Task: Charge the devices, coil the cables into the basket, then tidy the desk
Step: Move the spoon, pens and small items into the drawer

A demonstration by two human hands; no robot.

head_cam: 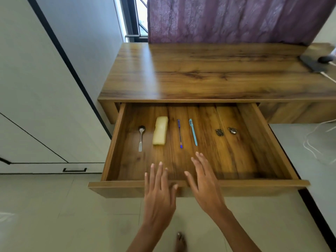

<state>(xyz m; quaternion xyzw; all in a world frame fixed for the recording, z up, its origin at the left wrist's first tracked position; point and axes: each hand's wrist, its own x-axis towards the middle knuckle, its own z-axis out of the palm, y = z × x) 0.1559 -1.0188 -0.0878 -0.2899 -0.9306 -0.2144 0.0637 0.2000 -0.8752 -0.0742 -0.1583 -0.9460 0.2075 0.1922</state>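
Observation:
The wooden desk's drawer point(116, 142) is pulled wide open. Inside it, in a row, lie a metal spoon point(141, 138), a pale yellow block point(160, 130), a blue pen point(179, 133), a light-blue pen point(193, 132) and two small metal pieces point(226, 131). My left hand point(159, 193) hovers over the drawer's front panel point(254, 186) with fingers spread, holding nothing. My right hand point(204, 180) is beside it, also flat and empty, its fingertips reaching over the drawer floor below the pens.
On the desk top point(200, 70) at the far right lies a dark device point(314, 64) with a white cable point(327, 75) that runs off the edge and loops on the floor point(312, 142). A purple curtain point(236, 19) hangs behind; white cupboards point(36, 106) stand left. A bare foot point(180, 241) shows below.

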